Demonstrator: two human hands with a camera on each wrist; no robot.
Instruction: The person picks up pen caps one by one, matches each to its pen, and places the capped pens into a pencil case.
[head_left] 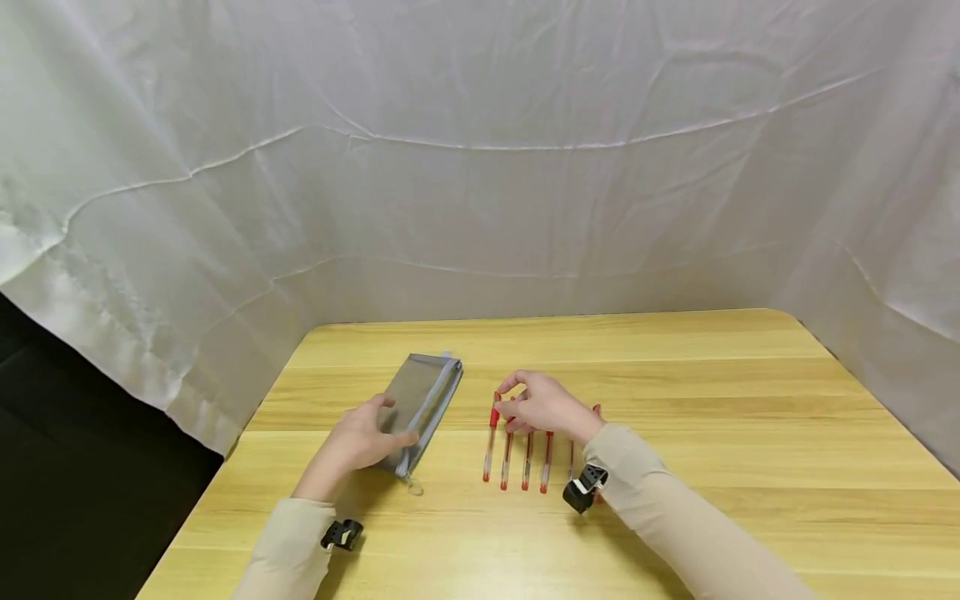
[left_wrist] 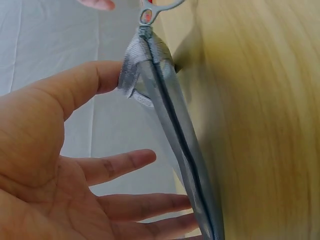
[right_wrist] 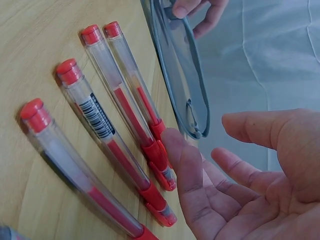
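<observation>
A flat grey mesh zip pouch (head_left: 408,392) lies at the left of the table. My left hand (head_left: 360,435) is spread over its near left side, thumb on the end with the zip and fingertips along the edge. In the left wrist view the metal zip ring (left_wrist: 146,16) sticks out past the thumb. Several clear pens with red caps lie side by side to the right. My right hand (head_left: 551,408) hovers at their capped ends, thumb apart from the fingers, fingertips right at the cap of the leftmost pen (head_left: 490,454). One pen (right_wrist: 95,115) carries a barcode label.
The wooden table (head_left: 712,400) extends to the right of the pens. A pale cloth curtain (head_left: 510,208) hangs round its back and sides. My right forearm covers part of the rightmost pens. Each wrist wears a small black camera (head_left: 342,534).
</observation>
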